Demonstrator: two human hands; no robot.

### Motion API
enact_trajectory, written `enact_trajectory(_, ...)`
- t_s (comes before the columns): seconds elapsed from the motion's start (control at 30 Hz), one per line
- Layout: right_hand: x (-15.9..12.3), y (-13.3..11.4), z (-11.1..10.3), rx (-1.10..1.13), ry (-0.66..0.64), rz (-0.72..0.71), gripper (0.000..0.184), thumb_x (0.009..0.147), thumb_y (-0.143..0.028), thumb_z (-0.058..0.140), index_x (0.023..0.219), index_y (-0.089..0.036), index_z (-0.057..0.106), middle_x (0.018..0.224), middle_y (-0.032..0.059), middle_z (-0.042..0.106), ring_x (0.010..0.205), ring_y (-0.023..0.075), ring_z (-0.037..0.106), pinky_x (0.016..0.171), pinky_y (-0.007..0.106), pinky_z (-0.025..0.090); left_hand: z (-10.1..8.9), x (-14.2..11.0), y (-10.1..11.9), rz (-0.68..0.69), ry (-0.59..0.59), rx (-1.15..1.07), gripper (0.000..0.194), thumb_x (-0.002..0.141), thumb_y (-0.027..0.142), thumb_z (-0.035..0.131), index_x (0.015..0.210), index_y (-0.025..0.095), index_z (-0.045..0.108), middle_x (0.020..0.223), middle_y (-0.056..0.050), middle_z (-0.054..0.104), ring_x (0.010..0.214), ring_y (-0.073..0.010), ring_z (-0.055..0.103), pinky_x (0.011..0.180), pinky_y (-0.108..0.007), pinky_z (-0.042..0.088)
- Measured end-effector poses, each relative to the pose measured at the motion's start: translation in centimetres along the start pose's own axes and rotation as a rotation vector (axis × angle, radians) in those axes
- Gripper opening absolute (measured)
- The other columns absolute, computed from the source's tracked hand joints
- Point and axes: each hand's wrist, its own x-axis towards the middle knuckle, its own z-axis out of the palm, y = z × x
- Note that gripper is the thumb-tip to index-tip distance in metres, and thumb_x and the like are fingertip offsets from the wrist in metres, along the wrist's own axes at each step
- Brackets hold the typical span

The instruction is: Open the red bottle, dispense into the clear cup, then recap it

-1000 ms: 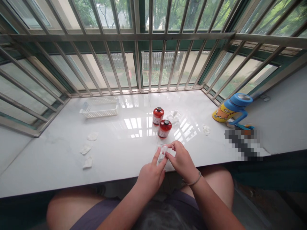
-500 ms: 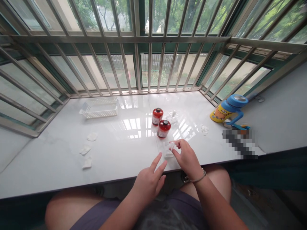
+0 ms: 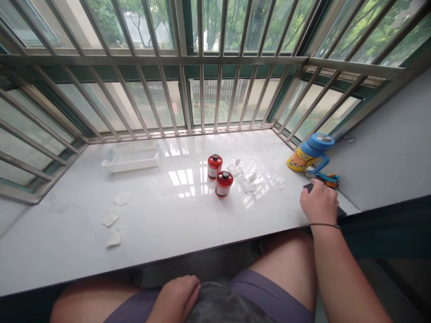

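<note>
At the right end of the white counter, my right hand (image 3: 319, 199) lies over a dark flat object (image 3: 341, 211), its fingers bent around the far side. Most of that object is hidden under the hand, and I cannot make out its kind. My left hand (image 3: 178, 294) rests in my lap, fingers curled together with nothing visible in them. Two red bottles (image 3: 224, 185) with black caps stand upright near the middle. Beside them sit two clear plastic pieces (image 3: 251, 183) with something whitish on top.
A white perforated basket (image 3: 133, 167) stands at the back left. Several crumpled white tissue pieces (image 3: 121, 198) lie at the left, another scrap (image 3: 279, 183) at the right. Behind my right hand stand a blue and yellow bottle (image 3: 310, 152) and a blue-orange item (image 3: 330, 180). Metal bars (image 3: 202, 98) border the counter.
My right hand has moved right onto the dark object. My left hand has drawn back to my lap. The near clear plastic piece now sits farther back, right of the red bottles. The view has shifted slightly.
</note>
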Motion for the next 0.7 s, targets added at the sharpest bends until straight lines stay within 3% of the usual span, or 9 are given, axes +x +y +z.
enact_trajectory(0.07, 0.9, 4.2, -0.1, -0.059, -0.052, 0.231, 0.066, 0.094, -0.037, 0.049, 0.153, -0.008, 0.048, 0.145, 0.0348, 0.059, 0.144, 0.0513, 0.046, 0.106, 0.065, 0.045, 0.6, -0.9, -1.9, -0.176, -0.173, 0.04, 0.032, 0.107, 0.027, 0.044, 0.103, 0.025, 0.075, 0.104, -0.006, 0.081, 0.098, -0.0225, 0.078, 0.089, -0.029, 0.057)
enact_trajectory(0.13, 1.5, 7.3, -0.6, -0.05, -0.135, 0.284, 0.062, 0.09, -0.034, 0.051, 0.145, -0.008, 0.057, 0.124, 0.0331, 0.071, 0.123, 0.0498, 0.062, 0.097, 0.061, 0.05, 1.0, -1.7, -3.8, -0.341, -0.282, 0.111, 0.034, 0.103, 0.025, 0.047, 0.121, 0.021, 0.075, 0.128, -0.012, 0.078, 0.121, -0.0282, 0.074, 0.105, -0.036, 0.054)
enact_trajectory(0.2, 1.9, 9.1, -1.5, -0.031, -0.181, 0.274, 0.057, 0.088, -0.033, 0.052, 0.14, -0.012, 0.06, 0.111, 0.0271, 0.076, 0.108, 0.045, 0.068, 0.094, 0.055, 0.051, 1.4, -2.2, -5.4, -0.469, -0.377, 0.173, 0.039, 0.099, 0.027, 0.051, 0.129, 0.018, 0.074, 0.138, -0.017, 0.074, 0.131, -0.0338, 0.069, 0.109, -0.042, 0.052)
enact_trajectory(0.4, 2.2, 10.9, -3.9, -0.079, -0.133, 0.247, 0.047, 0.096, -0.035, 0.045, 0.137, -0.015, 0.06, 0.123, 0.0234, 0.075, 0.116, 0.0394, 0.066, 0.098, 0.047, 0.048, 1.7, -2.4, -7.9, -0.531, -0.383, 0.195, 0.045, 0.099, 0.039, 0.046, 0.117, 0.016, 0.08, 0.125, -0.019, 0.08, 0.121, -0.0367, 0.074, 0.108, -0.046, 0.053)
enact_trajectory(0.53, 2.3, 11.6, -3.9, -0.124, -0.151, 0.197, 0.036, 0.098, -0.035, 0.046, 0.118, -0.017, 0.069, 0.115, 0.0253, 0.075, 0.109, 0.0374, 0.068, 0.097, 0.047, 0.047, 1.3, -1.7, -8.5, -0.588, -0.437, 0.23, 0.054, 0.1, 0.046, 0.042, 0.121, 0.014, 0.08, 0.126, -0.022, 0.08, 0.123, -0.0422, 0.074, 0.106, -0.054, 0.054)
enact_trajectory(0.7, 2.5, 12.5, -3.6, -0.169, -0.183, 0.128, 0.033, 0.098, -0.036, 0.045, 0.106, -0.02, 0.072, 0.106, 0.0248, 0.076, 0.102, 0.0372, 0.067, 0.092, 0.049, 0.048, 1.1, -1.1, -9.2, -0.651, -0.471, 0.254, 0.059, 0.101, 0.05, 0.041, 0.124, 0.012, 0.08, 0.125, -0.023, 0.08, 0.125, -0.0441, 0.074, 0.106, -0.056, 0.053)
